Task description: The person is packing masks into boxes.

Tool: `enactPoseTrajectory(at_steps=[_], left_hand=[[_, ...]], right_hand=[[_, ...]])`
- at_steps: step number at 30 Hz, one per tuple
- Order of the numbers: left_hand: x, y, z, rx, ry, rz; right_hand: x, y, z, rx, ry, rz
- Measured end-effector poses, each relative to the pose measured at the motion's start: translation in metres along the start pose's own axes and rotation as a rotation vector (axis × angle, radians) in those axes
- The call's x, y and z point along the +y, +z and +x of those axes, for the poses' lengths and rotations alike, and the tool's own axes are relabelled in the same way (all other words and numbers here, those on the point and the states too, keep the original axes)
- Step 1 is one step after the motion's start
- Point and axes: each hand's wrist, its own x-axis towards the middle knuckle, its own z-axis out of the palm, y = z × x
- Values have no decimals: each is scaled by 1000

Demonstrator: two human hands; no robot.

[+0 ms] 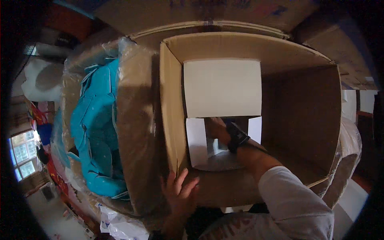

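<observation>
A large brown cardboard box [298, 104] stands open in front of me. Inside it, toward the left, is a smaller white box [222, 88] with its far flap raised and its side flaps standing up. My right arm, with a dark band at the wrist, reaches down into the white box. Only part of my right hand [216, 125] shows there; its fingers are hidden behind the left side flap [197, 138]. At the near left corner of the cardboard box is my left hand [182, 190], fingers spread and holding nothing.
Left of the cardboard box, a plastic-lined carton [140, 120] holds a stack of teal flat pieces [94, 128]. A clear plastic bag [120, 224] lies below it. More cardboard [208, 12] stands at the back, and a plastic-wrapped item [350, 142] is at the right.
</observation>
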Motion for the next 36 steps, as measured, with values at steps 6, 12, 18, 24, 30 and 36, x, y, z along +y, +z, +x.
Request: enactPoseTrajectory(at_steps=[6, 12, 18, 24, 30, 36], left_hand=[[-2, 7, 4, 91, -43, -125], [-5, 2, 13, 200, -44, -161], [3, -2, 13, 229, 7, -196], [2, 1, 7, 243, 73, -122], [85, -47, -1, 179, 233, -324], [122, -82, -27, -73, 397, -409]], right_hand=[[5, -3, -8, 100, 120, 86], [-42, -129, -13, -561, 162, -105], [-53, -170, -82, 223, -236, -105], [-78, -246, -156, 119, -116, 40], [-138, -308, -240, 255, -35, 324], [-200, -319, -301, 376, -58, 964]])
